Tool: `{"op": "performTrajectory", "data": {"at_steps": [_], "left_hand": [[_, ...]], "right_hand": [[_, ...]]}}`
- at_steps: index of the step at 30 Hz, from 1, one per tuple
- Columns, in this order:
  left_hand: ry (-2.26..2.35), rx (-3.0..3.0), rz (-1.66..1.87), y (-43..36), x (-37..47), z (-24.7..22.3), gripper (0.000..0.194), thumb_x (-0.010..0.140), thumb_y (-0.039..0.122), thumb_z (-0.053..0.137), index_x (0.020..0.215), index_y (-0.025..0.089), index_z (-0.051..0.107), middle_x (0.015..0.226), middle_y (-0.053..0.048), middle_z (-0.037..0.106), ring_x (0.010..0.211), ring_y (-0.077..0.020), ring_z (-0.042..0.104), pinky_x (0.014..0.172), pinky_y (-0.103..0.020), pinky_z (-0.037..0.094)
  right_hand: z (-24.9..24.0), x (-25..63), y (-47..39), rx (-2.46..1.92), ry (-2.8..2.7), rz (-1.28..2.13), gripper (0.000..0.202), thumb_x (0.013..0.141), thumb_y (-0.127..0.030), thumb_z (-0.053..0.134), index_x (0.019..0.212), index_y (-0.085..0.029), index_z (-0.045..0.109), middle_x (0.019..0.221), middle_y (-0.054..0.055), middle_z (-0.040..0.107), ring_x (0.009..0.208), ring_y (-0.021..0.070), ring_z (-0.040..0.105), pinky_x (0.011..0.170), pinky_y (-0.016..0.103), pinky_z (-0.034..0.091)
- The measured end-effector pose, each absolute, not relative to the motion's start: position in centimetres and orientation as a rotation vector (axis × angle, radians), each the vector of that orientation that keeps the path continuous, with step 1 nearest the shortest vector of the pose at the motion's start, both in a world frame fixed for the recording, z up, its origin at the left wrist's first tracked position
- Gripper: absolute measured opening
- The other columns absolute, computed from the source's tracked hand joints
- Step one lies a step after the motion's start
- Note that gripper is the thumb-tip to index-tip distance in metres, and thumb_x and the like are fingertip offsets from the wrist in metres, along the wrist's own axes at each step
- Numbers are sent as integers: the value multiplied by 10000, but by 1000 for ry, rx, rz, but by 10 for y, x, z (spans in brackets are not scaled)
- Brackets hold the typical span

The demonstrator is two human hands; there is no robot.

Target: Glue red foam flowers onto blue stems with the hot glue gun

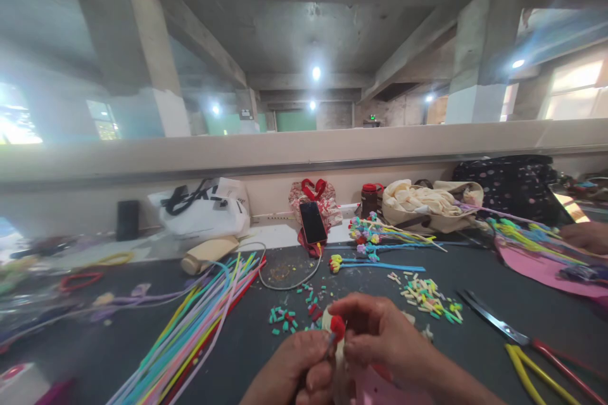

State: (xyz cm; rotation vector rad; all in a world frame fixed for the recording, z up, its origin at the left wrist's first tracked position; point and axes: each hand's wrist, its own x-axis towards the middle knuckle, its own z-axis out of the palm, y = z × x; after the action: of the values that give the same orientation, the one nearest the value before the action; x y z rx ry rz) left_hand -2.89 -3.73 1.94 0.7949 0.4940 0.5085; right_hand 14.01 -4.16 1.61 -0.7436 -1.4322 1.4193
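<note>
At the near middle of the black table point(247, 335), the left hand point(304, 364) pinches one red fuzzy piece point(337, 326) low down while the right hand point(392, 338) curves round it, contact hard to tell; it looks light, soft and easily crushed, best held lightly at its base. Just beyond lie two scatters of uncountable cut bits, teal-red bits point(287, 316) left and pale-green bits point(430, 296) right. Farther out are one bundle of chenille stems point(209, 323) left, one scissors point(508, 330) right and one phone point(313, 223) far.
</note>
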Motion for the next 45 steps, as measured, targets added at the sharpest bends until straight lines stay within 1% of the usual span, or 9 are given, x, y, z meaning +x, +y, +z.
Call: {"op": "performTrajectory", "data": {"at_steps": [6,11,14,19,25,28,30,38,45], "left_hand": [[535,796,584,-38,-26,21,309,679,376,605,539,141,461,380,89,320,291,16,200,293,-112,100],[742,876,910,-26,-43,29,237,695,343,605,622,145,498,491,48,467,339,-12,375,297,-108,231],[817,868,1087,-19,-56,34,172,677,263,634,688,154,501,542,42,516,395,-26,447,330,-101,306],[821,811,1196,-17,-65,38,227,673,176,627,832,176,464,557,34,559,426,-54,493,341,-112,347],[716,752,1193,-16,-69,43,323,712,132,585,1020,154,494,571,32,555,442,-41,499,357,-100,367],[669,699,1190,-13,-74,42,313,719,121,578,1026,148,526,577,33,552,441,-32,503,360,-92,373],[656,668,1208,-11,-75,41,296,721,115,575,1014,144,535,584,29,557,450,-35,515,368,-94,388],[668,665,1213,-10,-74,39,222,718,96,569,936,128,546,597,9,583,449,-56,541,371,-114,413],[719,669,1219,-11,-70,39,112,704,103,585,807,125,546,585,6,592,438,-53,538,371,-114,407]], "right_hand": [[20,139,-41,-823,-1444,1411,335,603,-63,611,914,-185,639,769,-15,620,584,69,521,520,166,405],[12,146,-33,-998,-1438,1263,97,654,-214,625,711,-159,568,536,-52,545,429,62,471,415,164,352],[2,151,-27,-1040,-1497,1172,177,702,-278,579,592,-178,482,460,-56,504,391,79,466,391,180,342],[-3,151,-24,-1135,-1643,947,228,676,-156,518,491,-191,389,501,-45,494,443,91,517,443,191,398],[24,137,-20,-1328,-1968,977,73,706,-131,462,700,-179,517,506,-52,548,389,90,528,379,165,347],[32,121,-9,-1293,-2378,481,175,763,-148,456,816,-187,618,670,-5,628,541,99,581,483,175,379],[31,108,-2,-1244,-2580,198,178,761,-151,484,756,-199,655,706,9,653,625,115,591,542,187,372],[5,65,12,-1278,-2782,-49,157,755,-197,484,764,-168,637,758,94,674,606,193,614,476,232,332],[12,67,7,-1306,-2735,-64,187,792,-165,420,873,-141,588,772,96,664,614,172,596,492,224,355]]}}
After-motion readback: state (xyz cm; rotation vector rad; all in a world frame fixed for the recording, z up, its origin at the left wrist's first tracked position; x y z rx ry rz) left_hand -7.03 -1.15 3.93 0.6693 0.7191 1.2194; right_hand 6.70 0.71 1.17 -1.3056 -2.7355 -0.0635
